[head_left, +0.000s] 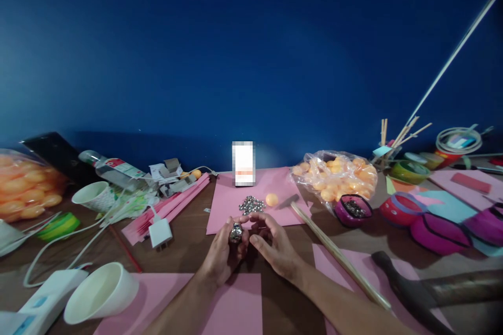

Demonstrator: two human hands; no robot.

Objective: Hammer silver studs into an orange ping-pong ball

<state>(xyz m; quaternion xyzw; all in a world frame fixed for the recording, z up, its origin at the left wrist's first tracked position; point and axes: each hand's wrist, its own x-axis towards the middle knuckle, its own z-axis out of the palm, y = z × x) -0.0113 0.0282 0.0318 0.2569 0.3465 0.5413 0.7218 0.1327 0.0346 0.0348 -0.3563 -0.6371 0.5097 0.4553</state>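
Note:
My left hand (222, 251) is closed around a shiny silver studded ball (236, 233), held just above the table's middle. Close beside it my right hand (277, 248) is curved, thumb and fingers apart, with nothing seen between them. Its fingertips come near the left hand; whether they touch is unclear. Just beyond both hands, a pile of small shiny metal pieces (251, 205) lies on a pink sheet (222, 214). A single orange ball (271, 199) rests to the right of that pile.
A thin-handled hammer (338, 251) and a claw hammer (416, 290) lie at right, near a bag of orange balls (341, 175) and a purple bowl of metal bits (353, 211). At left are a paper cup (102, 293), a power strip (51, 298) and a white charger (160, 233).

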